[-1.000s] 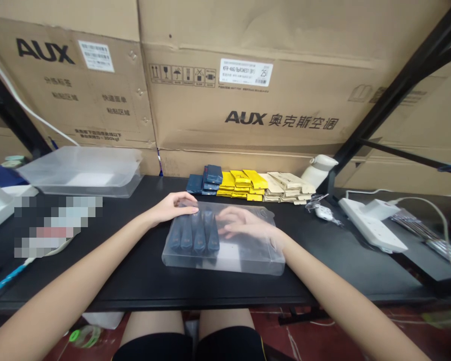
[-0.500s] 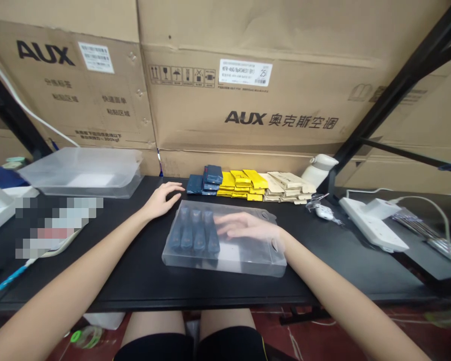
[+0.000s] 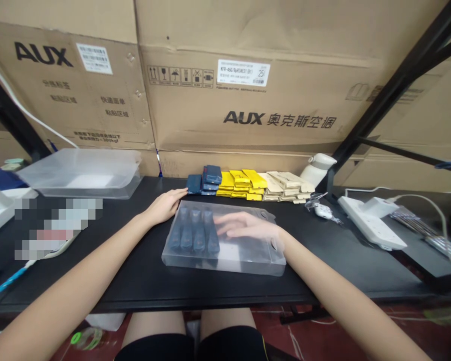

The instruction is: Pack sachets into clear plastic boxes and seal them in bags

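A clear plastic case (image 3: 244,263) lies flat on the black table, with several dark blue packets (image 3: 198,231) standing side by side in its left half. Inside the case, seen through its clear top, my right hand (image 3: 244,224) is open, fingers stretched left toward those packets. Beyond the case's far left corner, my left hand (image 3: 165,204) has its fingers drawn together, their tips at the left edge of a dark blue packet (image 3: 194,184). More dark blue packets (image 3: 212,175) are stacked beside it, then yellow packets (image 3: 244,183) and beige packets (image 3: 285,185).
Another clear plastic case (image 3: 84,173) sits at the back left. A white bottle (image 3: 317,170), an earphone case (image 3: 323,213) and a white power strip (image 3: 372,223) are on the right. Cardboard (image 3: 248,135) stands behind the table; a black frame post (image 3: 391,95) rises at the right.
My left hand has moved slightly right, and its spread fingers have come together at the leftmost dark blue packet. My right hand has stayed inside the case.
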Motion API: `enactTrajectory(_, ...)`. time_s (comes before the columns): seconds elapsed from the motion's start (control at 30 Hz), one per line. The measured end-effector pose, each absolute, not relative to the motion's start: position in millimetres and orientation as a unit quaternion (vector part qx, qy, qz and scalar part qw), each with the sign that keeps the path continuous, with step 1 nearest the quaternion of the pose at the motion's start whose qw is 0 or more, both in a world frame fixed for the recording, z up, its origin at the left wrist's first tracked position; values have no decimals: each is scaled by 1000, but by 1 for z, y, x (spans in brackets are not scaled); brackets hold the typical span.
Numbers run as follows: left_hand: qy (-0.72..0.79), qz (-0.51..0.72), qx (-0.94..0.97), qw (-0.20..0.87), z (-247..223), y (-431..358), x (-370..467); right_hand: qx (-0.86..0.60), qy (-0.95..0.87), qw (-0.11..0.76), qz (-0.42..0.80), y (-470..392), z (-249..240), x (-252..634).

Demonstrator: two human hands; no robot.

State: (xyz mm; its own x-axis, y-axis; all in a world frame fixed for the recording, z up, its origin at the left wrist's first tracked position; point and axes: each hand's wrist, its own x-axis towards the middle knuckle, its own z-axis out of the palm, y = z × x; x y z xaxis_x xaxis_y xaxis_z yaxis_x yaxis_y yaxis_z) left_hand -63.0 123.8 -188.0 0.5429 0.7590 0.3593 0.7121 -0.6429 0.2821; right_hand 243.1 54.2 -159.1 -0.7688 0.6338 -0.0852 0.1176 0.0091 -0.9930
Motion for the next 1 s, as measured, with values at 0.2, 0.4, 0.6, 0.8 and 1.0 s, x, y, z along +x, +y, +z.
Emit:
enactTrajectory(0.2, 413, 220, 884, -2, -182, 121, -61, -270, -706, 193, 626, 55, -158, 242)
enactTrajectory(0.4, 414, 194, 889, -13, -187, 125, -64, -270, -719, 192, 611, 55, -155, 241)
enactTrajectory(0.6, 412, 208, 887, -2, -189, 125, -64, -272, -709, 194, 621, 55, -156, 241)
enactTrajectory(0.8, 412, 242, 876, -60, -182, 120, -62, -272, -701, 193, 631, 55, -157, 242)
enactTrajectory(1.0, 459, 328, 815, -133, -168, 113, -65, -268, -698, 190, 637, 57, -159, 243)
